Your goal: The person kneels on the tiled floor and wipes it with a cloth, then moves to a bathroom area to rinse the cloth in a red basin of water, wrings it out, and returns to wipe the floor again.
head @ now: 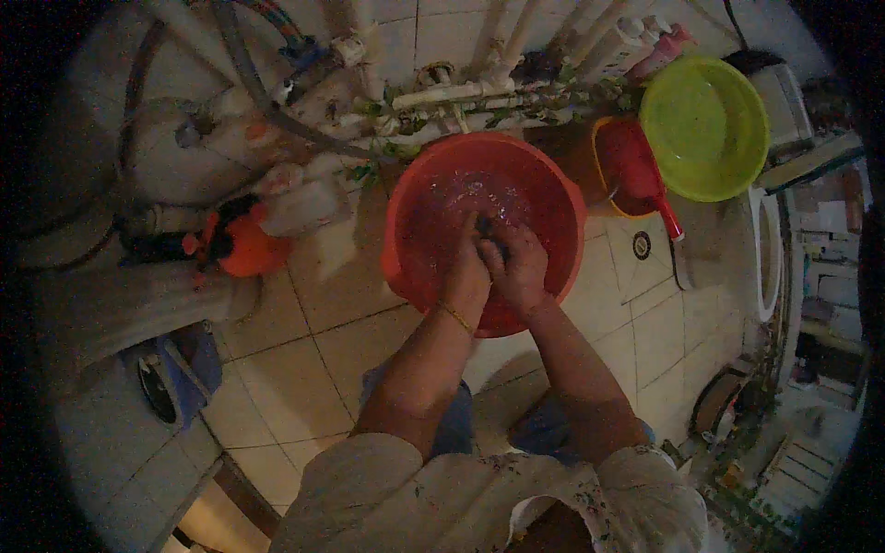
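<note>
A red plastic basin (408, 221) stands on the tiled floor in front of me, with water that glints and ripples inside. Both of my hands are together within its rim. My left hand (470, 266) is at the basin's middle, fingers pointing to the far side, a thin yellow band on its wrist. Close against it on the right, my right hand (522, 266) has curled fingers. Between the fingertips is something small and dark, too blurred to name; which hand grips it does not show.
Right of the basin are a red plastic dipper (632, 162) over a bucket, a lime-green basin (705, 131) and a round floor drain (641, 245). An orange spray bottle (252, 242) lies to the left. Pipes (449, 93) and leafy greens line the wall beyond, below a grey hose (256, 90).
</note>
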`<state>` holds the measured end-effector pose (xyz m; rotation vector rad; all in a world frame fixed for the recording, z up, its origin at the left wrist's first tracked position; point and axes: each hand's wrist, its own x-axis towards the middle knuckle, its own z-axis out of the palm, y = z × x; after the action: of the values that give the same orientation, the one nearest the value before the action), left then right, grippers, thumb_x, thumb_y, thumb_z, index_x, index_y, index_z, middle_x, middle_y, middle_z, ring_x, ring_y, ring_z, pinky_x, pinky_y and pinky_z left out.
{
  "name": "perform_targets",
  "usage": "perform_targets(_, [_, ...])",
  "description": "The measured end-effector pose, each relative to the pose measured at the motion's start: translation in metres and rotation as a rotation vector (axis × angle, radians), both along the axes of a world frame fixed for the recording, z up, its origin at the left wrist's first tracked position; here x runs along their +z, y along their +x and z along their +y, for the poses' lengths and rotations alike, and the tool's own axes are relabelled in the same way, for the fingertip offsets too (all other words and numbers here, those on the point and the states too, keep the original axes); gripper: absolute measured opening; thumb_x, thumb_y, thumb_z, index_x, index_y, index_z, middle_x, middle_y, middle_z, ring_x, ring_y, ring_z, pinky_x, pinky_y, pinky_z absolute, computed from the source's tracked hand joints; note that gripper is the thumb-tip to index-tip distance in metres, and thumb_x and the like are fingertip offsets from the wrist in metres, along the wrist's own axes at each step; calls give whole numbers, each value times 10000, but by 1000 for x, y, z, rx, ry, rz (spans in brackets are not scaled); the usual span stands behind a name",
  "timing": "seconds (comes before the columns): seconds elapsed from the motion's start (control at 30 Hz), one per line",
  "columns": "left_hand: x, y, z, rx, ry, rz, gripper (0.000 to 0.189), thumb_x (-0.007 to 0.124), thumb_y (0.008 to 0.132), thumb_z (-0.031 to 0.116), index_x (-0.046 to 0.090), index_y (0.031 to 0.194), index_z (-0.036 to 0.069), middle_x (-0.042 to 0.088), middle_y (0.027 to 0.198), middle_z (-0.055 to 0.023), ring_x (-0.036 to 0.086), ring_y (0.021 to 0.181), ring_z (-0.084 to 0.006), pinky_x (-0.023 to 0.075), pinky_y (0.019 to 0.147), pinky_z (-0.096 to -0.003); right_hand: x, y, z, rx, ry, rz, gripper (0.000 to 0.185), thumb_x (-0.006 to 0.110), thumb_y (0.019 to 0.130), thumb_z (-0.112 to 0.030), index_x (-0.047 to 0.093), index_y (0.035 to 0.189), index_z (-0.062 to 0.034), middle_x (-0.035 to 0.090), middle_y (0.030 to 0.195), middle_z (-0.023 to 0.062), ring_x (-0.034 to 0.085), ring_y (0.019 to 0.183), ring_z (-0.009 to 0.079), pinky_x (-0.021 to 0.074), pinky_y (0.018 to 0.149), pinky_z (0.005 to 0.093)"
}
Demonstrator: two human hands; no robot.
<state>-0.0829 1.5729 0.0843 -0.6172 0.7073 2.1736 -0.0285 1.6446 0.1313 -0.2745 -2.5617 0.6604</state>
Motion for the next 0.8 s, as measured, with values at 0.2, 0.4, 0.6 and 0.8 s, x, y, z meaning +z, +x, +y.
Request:
perform_targets(0.2, [36, -6, 11, 12, -65, -4, 305, 435, 937, 322, 576, 1068, 85, 586, 895, -43, 566, 842, -174, 483, 791, -342, 11, -5, 7, -96, -45, -201, 226, 565, 841, -241, 659, 920, -51, 629, 767, 147, 605, 661, 346, 490, 563, 408])
perform_targets(0.4, [4, -7, 30, 5, -38, 2, 325, 436, 945, 393, 562, 931, 93, 552, 786, -2, 556, 763, -156, 474, 731, -339, -40, 6, 67, -331, -808, -266, 371, 489, 904, -355, 600, 1040, -28, 614, 947, 153, 589, 840, 277, 460, 715, 343])
perform_targets(0.6, [44, -38, -3, 80, -457, 193, 472, 375, 954, 421, 501, 1170, 20, 536, 1085, -130, 522, 976, -238, 430, 839, -369, -35, 40, 79, -359, -1356, -65, 381, 549, 900, -331, 569, 1089, 0, 590, 993, 96, 559, 922, 188, 463, 794, 322])
perform_targets(0.8, [61, -40, -5, 0, -764, 404, 472, 343, 965, 398, 579, 1100, 12, 542, 1165, -130, 517, 1011, -275, 384, 899, -381, -15, 54, 76, -286, -911, -55, 286, 541, 913, -240, 601, 1042, 8, 605, 956, 92, 581, 881, 187, 470, 795, 313])
